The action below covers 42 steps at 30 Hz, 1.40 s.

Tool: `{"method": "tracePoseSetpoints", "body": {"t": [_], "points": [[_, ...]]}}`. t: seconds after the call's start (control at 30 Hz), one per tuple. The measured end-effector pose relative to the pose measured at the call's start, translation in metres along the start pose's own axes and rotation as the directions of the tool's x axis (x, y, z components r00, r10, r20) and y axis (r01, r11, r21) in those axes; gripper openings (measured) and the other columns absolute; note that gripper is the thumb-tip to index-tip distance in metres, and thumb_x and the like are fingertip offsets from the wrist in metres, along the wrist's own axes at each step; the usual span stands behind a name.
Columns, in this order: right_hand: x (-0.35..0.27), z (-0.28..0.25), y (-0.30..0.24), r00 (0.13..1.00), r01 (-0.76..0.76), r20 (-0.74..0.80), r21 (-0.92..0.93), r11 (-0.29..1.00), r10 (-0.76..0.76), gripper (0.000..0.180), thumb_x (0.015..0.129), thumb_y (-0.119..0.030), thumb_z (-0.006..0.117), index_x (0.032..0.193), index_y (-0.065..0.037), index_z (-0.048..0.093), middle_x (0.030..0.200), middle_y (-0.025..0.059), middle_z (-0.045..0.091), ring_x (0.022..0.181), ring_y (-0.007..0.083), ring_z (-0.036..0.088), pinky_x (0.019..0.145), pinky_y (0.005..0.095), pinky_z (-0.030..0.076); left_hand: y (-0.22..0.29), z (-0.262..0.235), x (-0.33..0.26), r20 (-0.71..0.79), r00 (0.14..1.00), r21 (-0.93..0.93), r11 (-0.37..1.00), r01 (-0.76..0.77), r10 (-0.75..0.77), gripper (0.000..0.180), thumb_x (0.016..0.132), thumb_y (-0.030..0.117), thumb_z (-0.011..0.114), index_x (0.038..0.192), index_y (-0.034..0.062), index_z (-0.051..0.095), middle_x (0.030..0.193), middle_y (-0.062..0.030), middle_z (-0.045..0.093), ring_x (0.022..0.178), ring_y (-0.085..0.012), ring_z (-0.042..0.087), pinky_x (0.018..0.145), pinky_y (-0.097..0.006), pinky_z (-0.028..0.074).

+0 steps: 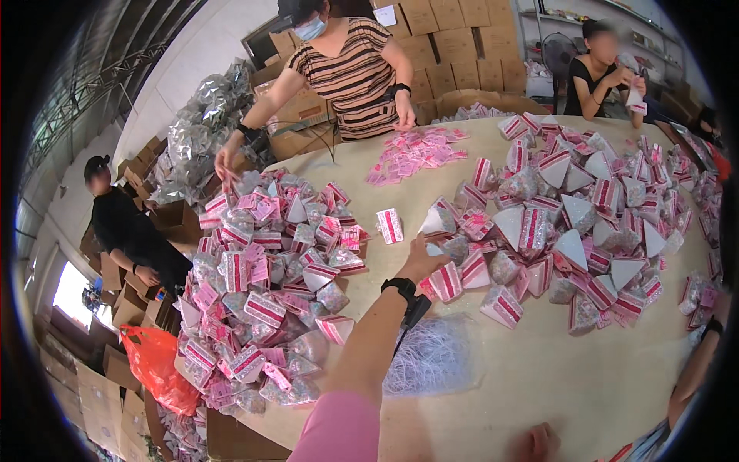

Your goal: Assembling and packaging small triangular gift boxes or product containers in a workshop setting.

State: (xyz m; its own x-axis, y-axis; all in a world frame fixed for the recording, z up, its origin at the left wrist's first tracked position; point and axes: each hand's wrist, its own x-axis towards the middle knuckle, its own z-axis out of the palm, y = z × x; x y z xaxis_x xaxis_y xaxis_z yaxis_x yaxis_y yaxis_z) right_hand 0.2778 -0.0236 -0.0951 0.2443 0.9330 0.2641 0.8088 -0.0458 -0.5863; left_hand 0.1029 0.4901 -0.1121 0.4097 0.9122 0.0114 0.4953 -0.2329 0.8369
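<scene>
Head view: left hand (pixel 422 262) at the packets (pixel 533 229) heaped towards three o'clock; whether its fingers, or those of the blurred right hand (pixel 540 442), are clamped, I cannot tell; best pinch one by its edge

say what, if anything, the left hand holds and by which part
Cannot tell: the left hand is beside pink-and-white wedge-shaped plastic packs, grip unclear.
</scene>
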Motion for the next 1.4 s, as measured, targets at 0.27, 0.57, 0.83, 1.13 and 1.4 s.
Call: {"method": "tracePoseSetpoints", "body": {"t": [0.27,0.57,0.83,1.13,1.4], "points": [[0.006,0.001,0.003,0.995,-0.102,-0.009,0.067,0.993,0.102,0.005,0.078,-0.009,0.055,0.074,-0.006,0.054,0.07,0.0129,0.053,0.064,0.0322,0.053,0.056,0.0422,0.042,0.099,-0.052,-0.105,0.017,1.0,-0.045,0.999,0.01,-0.009,0.069,0.077,0.031,0.068,0.129,-0.0042,0.04,0.128,-0.0228,0.047,0.118,-0.0302,0.046,0.098,-0.035,0.037],[0.004,0.009,0.004,0.991,-0.03,-0.13,0.062,0.998,0.038,0.004,0.075,-0.007,0.056,0.072,-0.006,0.054,0.068,0.0113,0.055,0.061,0.0311,0.055,0.053,0.0401,0.043,0.085,-0.027,-0.293,0.028,0.879,0.413,0.795,-0.444,0.476,0.048,0.076,0.016,0.062,0.121,0.0048,0.048,0.12,-0.0176,0.05,0.115,-0.0374,0.044,0.095,-0.049,0.036],[0.07,-0.014,-0.005,0.947,-0.263,0.248,0.245,0.933,0.202,0.012,0.078,-0.014,0.056,0.082,-0.003,0.054,0.074,0.0161,0.056,0.071,0.033,0.057,0.063,0.0402,0.045,0.094,0.025,-0.349,0.026,0.918,0.646,0.695,-0.317,0.395,0.04,0.078,0.015,0.059,0.116,0.0064,0.05,0.124,-0.0163,0.046,0.119,-0.0389,0.038,0.094,-0.06,0.029],[0.212,0.035,-0.017,0.999,-0.039,-0.031,0.053,0.998,0.041,0.062,0.074,-0.02,0.065,0.125,0.002,0.036,0.12,0.0212,0.044,0.113,0.0368,0.041,0.095,0.0439,0.037,0.059,0.003,-0.371,-0.049,0.952,0.61,0.763,-0.211,0.302,0.021,0.077,0.016,0.059,0.098,0.013,0.061,0.121,-0.0104,0.052,0.118,-0.0333,0.042,0.095,-0.06,0.025],[0.235,0.062,-0.019,1.0,-0.018,-0.006,-0.091,0.996,0.018,0.069,0.067,-0.018,0.068,0.125,0.003,0.037,0.113,0.02,0.051,0.108,0.0364,0.046,0.092,0.0437,0.039,0.042,-0.007,-0.366,-0.213,0.935,0.575,0.81,-0.116,0.285,0.017,0.077,0.014,0.061,0.094,0.0096,0.062,0.115,-0.0121,0.055,0.113,-0.0357,0.044,0.095,-0.06,0.026]]}}
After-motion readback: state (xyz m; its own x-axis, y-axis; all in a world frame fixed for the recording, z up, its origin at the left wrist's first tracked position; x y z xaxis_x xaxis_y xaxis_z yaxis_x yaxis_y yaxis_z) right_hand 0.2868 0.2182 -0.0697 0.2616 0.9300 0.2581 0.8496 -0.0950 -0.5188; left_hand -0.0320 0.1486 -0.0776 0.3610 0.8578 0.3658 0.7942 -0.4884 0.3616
